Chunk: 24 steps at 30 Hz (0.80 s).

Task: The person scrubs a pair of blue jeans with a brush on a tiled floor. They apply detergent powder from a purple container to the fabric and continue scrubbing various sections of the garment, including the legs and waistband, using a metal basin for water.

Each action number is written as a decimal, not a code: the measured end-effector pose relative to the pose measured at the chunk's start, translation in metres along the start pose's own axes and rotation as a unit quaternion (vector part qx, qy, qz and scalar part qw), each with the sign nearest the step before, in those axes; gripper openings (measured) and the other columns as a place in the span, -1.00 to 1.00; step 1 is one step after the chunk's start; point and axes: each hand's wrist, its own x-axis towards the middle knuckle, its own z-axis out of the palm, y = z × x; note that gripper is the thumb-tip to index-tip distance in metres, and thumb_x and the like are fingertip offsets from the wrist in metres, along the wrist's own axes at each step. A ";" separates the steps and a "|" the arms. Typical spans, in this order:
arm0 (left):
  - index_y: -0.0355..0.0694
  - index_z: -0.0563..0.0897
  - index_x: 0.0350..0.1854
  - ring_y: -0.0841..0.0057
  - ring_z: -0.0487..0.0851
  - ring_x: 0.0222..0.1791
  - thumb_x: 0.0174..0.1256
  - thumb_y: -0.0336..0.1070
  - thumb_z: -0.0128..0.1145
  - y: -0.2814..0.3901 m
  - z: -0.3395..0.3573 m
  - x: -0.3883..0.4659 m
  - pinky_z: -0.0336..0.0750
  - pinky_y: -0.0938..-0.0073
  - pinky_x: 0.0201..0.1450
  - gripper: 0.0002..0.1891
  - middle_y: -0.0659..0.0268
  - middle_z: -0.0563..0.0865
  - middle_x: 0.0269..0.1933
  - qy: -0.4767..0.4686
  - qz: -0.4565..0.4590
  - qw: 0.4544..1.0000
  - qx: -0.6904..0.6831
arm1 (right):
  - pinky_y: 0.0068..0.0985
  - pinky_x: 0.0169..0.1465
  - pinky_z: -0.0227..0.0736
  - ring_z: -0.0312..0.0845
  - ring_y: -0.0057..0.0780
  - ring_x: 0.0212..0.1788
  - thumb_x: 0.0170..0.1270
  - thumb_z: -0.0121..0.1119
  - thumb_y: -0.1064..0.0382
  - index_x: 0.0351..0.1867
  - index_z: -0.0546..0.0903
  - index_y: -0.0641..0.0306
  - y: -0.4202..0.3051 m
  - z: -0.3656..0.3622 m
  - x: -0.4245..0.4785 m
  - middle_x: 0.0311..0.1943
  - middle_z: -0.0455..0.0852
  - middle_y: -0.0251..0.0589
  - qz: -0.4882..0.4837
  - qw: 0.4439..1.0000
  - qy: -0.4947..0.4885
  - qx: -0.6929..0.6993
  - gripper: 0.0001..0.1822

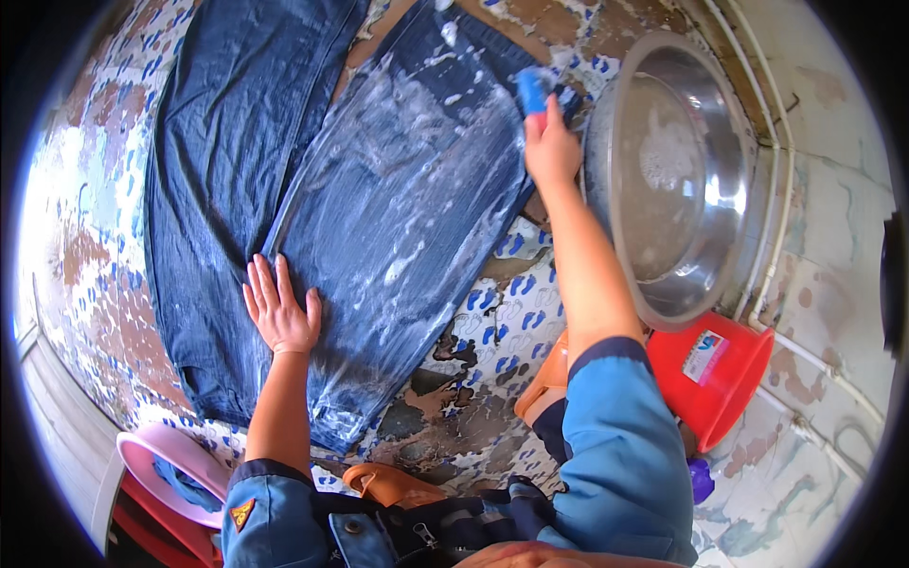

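A pair of wet blue denim trousers lies spread on the floor, with white suds streaked over the right-hand leg. My left hand rests flat on the denim between the two legs, its fingers a little apart. My right hand grips a blue and red brush at the far right edge of the suds-covered part. The brush is slightly blurred, and its underside is hidden against the cloth.
A large metal basin holding cloudy water stands at right, near a red bucket and white wall pipes. A pink basin with blue cloth sits at lower left. Footprint-patterned, worn covering lies on the floor.
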 end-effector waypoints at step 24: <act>-0.19 0.19 0.50 0.14 -0.03 0.57 0.21 0.01 0.00 -0.005 0.004 -0.003 -0.20 0.10 0.55 -0.22 0.01 0.06 0.55 0.012 0.018 1.000 0.020 | -0.18 -0.27 0.55 0.68 0.03 -0.35 0.30 0.21 -0.03 0.03 0.62 0.10 0.091 -0.033 -0.011 -0.35 0.74 -0.02 -0.051 0.979 0.114 0.163 -0.62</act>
